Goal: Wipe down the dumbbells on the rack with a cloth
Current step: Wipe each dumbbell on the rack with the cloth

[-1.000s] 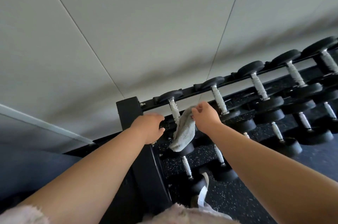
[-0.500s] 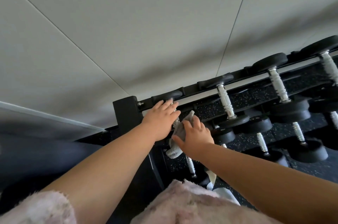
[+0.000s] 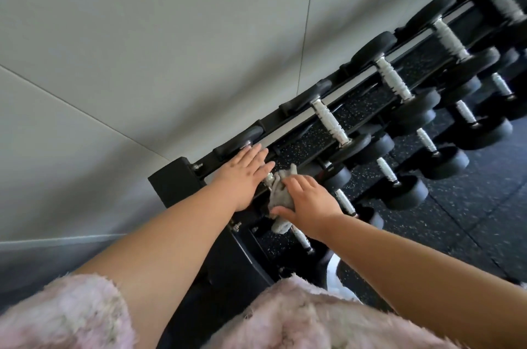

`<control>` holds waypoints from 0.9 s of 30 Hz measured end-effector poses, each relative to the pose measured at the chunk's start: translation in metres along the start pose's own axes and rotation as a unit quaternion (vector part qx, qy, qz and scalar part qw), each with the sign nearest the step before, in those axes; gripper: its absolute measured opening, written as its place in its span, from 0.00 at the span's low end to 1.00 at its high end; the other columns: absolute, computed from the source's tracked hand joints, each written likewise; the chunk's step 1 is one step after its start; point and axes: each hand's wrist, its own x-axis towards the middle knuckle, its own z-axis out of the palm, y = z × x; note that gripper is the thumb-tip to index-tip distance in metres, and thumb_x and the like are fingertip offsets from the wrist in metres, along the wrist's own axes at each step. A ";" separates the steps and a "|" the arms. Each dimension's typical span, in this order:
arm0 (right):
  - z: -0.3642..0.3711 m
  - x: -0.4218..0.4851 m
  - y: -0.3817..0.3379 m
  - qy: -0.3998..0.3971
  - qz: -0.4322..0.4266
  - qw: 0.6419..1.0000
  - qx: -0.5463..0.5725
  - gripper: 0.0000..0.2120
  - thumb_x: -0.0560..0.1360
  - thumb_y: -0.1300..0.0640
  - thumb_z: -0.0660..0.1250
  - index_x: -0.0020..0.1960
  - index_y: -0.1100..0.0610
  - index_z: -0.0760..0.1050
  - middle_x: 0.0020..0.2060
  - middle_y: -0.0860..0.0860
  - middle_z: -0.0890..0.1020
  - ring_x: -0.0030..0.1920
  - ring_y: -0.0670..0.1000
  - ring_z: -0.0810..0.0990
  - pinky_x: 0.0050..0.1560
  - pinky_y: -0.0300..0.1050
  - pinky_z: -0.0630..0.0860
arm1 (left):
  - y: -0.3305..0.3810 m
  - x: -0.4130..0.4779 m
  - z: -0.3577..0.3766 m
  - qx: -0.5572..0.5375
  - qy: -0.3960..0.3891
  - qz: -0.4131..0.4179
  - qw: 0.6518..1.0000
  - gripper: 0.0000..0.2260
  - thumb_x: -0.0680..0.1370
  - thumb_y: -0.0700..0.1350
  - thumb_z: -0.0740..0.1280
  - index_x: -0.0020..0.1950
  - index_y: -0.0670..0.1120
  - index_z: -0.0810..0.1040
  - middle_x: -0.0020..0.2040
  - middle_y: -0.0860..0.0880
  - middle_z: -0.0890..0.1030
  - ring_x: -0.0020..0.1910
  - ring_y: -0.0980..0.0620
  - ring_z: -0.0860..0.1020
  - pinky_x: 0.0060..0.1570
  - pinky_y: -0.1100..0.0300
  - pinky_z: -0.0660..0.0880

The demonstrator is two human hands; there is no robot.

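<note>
Right hand point(image 3: 307, 202) grips cloth point(image 3: 281, 197); left hand point(image 3: 242, 174) flat on rack point(image 3: 176, 181); speckled rubber floor point(image 3: 484, 223), grey wall point(image 3: 142, 35).

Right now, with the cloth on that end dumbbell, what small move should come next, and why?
Probably rub the cloth farther up the handle of the end dumbbell. The right hand grips the cloth bunched against the handle's near part, while the left hand lies flat farther up, fingers straight, seemingly steadying the dumbbell.

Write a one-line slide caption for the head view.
Right hand grips a cloth against the end dumbbell on the rack; flat left hand rests beside it.
</note>
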 end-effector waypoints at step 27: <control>0.063 -0.022 -0.053 0.159 0.186 0.959 0.140 0.34 0.81 0.36 0.58 0.80 0.49 0.53 0.82 0.54 0.51 0.81 0.56 0.52 0.79 0.51 0.55 | -0.007 0.011 0.007 -0.032 -0.027 0.048 0.998 0.39 0.83 0.70 0.46 0.84 0.53 0.31 0.79 0.41 0.22 0.76 0.39 0.20 0.78 0.40 0.26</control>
